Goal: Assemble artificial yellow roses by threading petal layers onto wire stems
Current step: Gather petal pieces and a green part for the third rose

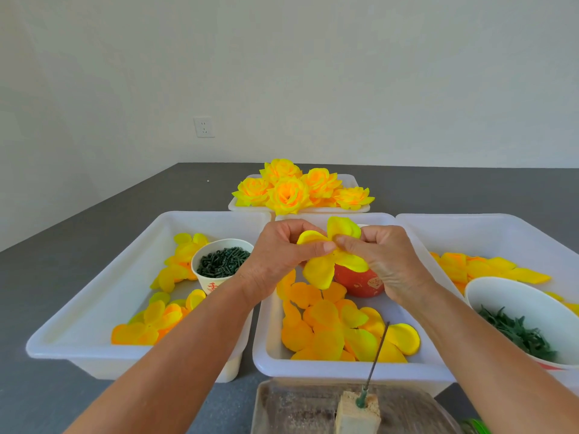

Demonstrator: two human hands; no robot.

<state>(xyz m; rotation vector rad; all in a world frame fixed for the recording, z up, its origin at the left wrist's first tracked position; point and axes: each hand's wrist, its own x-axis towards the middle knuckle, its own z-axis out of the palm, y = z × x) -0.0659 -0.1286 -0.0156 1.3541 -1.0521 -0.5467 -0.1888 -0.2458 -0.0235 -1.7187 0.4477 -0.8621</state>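
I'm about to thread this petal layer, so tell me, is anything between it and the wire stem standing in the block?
Nothing visible. Both hands hold the petal layer above the middle tray; the wire stem stands bare in the block nearer you, with only open air between.

The right bowl (513, 296) is cut by the frame edge; the red cup (360, 281) is half hidden behind petals.

We see the left hand (282, 252) and right hand (376, 258) pinching one yellow petal layer (326, 264) between them above the middle tray (344, 368) of loose petals (332, 333); a wire stem (377, 349) stands tilted in a block (357, 411) below, finished roses (291, 189) behind
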